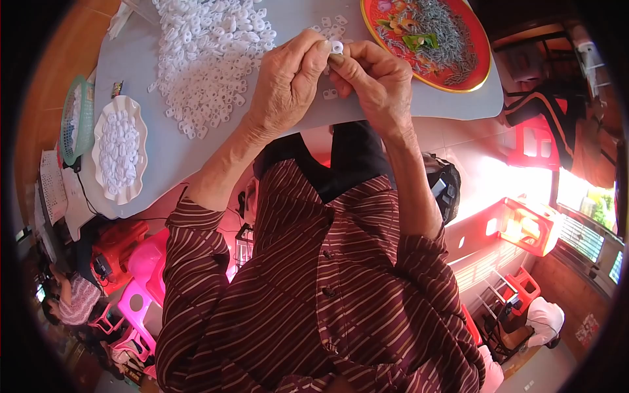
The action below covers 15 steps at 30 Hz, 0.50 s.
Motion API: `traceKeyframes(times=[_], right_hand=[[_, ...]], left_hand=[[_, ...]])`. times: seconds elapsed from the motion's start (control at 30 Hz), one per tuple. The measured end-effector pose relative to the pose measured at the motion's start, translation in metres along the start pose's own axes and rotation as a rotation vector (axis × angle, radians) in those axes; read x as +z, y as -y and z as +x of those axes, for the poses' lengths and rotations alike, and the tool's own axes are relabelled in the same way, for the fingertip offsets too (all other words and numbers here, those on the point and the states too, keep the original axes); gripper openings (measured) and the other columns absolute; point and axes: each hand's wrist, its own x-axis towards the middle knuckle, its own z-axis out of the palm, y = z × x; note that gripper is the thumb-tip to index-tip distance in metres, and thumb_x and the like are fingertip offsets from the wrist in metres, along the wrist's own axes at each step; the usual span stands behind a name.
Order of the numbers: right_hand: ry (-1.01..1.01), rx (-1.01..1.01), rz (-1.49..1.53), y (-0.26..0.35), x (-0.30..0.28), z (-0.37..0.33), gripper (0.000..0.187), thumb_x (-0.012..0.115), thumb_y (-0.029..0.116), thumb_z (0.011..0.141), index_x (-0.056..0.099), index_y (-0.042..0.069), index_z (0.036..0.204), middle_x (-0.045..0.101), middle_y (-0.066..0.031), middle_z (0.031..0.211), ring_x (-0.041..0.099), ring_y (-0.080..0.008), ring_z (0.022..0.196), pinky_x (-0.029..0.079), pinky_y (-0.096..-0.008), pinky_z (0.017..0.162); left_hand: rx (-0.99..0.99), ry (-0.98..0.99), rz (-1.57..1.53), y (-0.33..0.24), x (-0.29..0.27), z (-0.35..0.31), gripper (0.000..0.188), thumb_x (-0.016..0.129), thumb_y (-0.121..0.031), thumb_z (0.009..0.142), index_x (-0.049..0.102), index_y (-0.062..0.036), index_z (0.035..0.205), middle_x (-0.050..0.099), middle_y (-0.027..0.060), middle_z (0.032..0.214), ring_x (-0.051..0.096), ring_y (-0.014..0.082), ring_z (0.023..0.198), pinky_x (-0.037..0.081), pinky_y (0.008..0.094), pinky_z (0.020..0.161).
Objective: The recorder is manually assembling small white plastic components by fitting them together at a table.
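Fingertips of both my hands meet over the table's near edge, around a small white plastic clip point(337, 47) with a round hole. My left hand point(287, 82) is closed, its thumb and forefinger pinching the clip from the left. From the other side my right hand point(380, 82) grips it between thumb and bent fingers; whether a nail is also in them is hidden. A big heap of white clips point(209, 59) spreads left of my hands, with a few loose clips point(331, 29) just beyond them. At the right, a red tray point(481, 49) bears many thin grey nails point(449, 39).
On the grey table point(177, 154), a scalloped white dish point(99, 154) of white pieces stands at the left, beside a green basket point(68, 134). Red stools point(534, 226) stand on the floor at right, pink ones point(136, 304) at left. Another person point(78, 298) sits lower left.
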Motion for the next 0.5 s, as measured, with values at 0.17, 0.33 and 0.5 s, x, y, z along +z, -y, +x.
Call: traceKeyframes(times=[0.17,0.33,0.5], right_hand=[[0.051,-0.053,-0.041,0.0014,-0.0046,0.0006,0.013,0.064,0.011,0.086,0.06,-0.001,0.087,0.06,-0.0007,0.068,0.051,-0.0035,0.058,0.042,-0.0182,0.052],[0.085,-0.047,-0.066,-0.0017,-0.0064,0.0005,0.012,0.064,0.01,0.086,0.059,-0.001,0.085,0.058,0.0001,0.067,0.05,-0.0039,0.057,0.042,-0.0186,0.052],[0.007,-0.072,-0.064,0.0005,-0.0008,-0.0019,0.009,0.063,0.008,0.085,0.059,0.0,0.084,0.057,0.0009,0.065,0.051,-0.0037,0.058,0.042,-0.0187,0.052]], left_hand=[[0.046,0.005,0.043,-0.0003,0.0021,0.0017,0.017,0.05,-0.016,0.094,0.052,-0.0011,0.086,0.052,0.0085,0.066,0.049,0.0156,0.057,0.042,0.0275,0.054],[-0.016,-0.071,0.041,-0.0019,-0.0016,0.0031,0.023,0.046,-0.02,0.095,0.053,-0.0006,0.086,0.053,0.0059,0.065,0.048,0.0117,0.059,0.042,0.026,0.056],[-0.165,-0.079,-0.104,-0.005,-0.0064,0.0018,0.03,0.042,-0.024,0.096,0.058,0.0008,0.089,0.058,0.0023,0.071,0.051,0.01,0.066,0.043,0.0242,0.063]])
